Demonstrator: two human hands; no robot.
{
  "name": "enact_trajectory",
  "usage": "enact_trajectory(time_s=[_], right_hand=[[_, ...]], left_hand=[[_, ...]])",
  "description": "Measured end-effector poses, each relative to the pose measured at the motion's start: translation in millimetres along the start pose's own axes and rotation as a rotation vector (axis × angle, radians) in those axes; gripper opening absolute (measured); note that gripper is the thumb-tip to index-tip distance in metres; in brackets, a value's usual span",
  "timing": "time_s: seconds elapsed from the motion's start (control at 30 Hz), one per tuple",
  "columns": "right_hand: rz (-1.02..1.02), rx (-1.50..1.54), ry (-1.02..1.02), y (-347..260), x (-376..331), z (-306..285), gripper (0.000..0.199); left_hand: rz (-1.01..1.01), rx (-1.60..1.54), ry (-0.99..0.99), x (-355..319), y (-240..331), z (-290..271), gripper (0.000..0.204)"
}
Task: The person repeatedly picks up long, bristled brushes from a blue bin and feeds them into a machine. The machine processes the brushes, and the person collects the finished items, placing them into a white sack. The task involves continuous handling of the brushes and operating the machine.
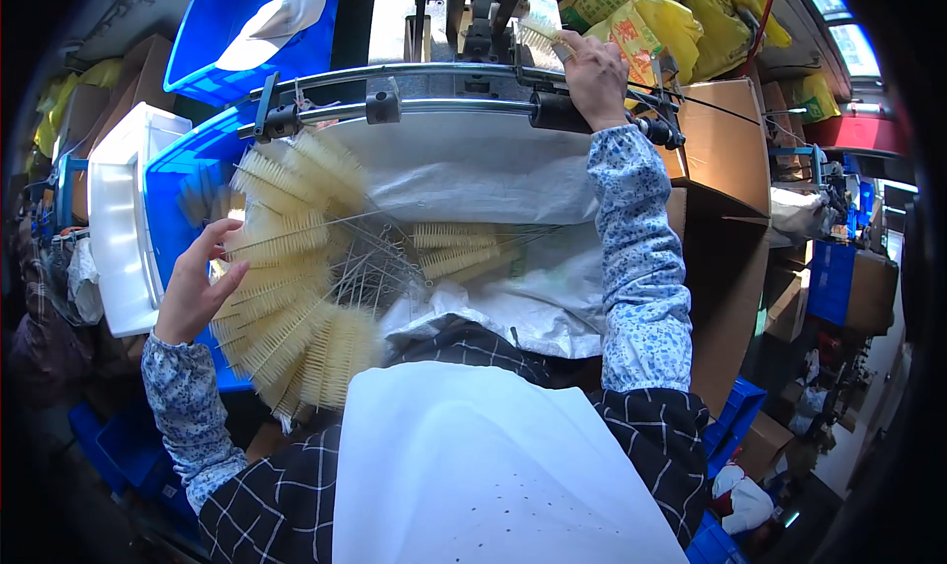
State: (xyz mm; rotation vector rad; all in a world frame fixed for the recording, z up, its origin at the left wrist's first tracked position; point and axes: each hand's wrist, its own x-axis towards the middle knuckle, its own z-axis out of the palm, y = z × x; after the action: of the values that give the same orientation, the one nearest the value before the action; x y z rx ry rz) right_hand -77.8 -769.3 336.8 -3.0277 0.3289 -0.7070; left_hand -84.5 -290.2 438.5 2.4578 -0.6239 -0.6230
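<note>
A fan-shaped pile of cream bottle brushes (pixel 281 278) with twisted wire handles lies left of centre, the bristles facing outward. At the pile's left side is my left hand (pixel 197 286), thumb and fingers apart, with nothing visibly gripped. My right hand (pixel 594 78) reaches up to the machine (pixel 480 41), its fingers closed at the end of a pale bottle brush (pixel 540 35). Much of that brush is hidden behind the machine parts. A few more bottle brushes (pixel 456 250) rest on the white sheet (pixel 464 164) in front of me.
A horizontal metal rail (pixel 464 106) crosses ahead of me. Blue bins (pixel 212 82) and a white tray (pixel 118 228) stand at the left; one bin holds a white cap (pixel 274 23). Cardboard boxes (pixel 725 145) and yellow sacks (pixel 651 33) are on the right.
</note>
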Motion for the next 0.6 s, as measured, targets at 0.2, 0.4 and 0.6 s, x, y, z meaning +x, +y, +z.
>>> enact_trajectory(time_s=[0.2, 0.4, 0.6], right_hand=[[0.031, -0.041, -0.054, -2, 2, 2, 0.022], [-0.031, 0.001, -0.111, 6, 6, 7, 0.023], [-0.17, -0.007, -0.136, 29, 27, 37, 0.03]], left_hand=[[0.085, -0.115, 0.033, 3, 1, 12, 0.038], [0.073, -0.251, 0.07, 5, 13, 4, 0.029], [0.198, -0.338, 0.288, -6, 28, -7, 0.025]])
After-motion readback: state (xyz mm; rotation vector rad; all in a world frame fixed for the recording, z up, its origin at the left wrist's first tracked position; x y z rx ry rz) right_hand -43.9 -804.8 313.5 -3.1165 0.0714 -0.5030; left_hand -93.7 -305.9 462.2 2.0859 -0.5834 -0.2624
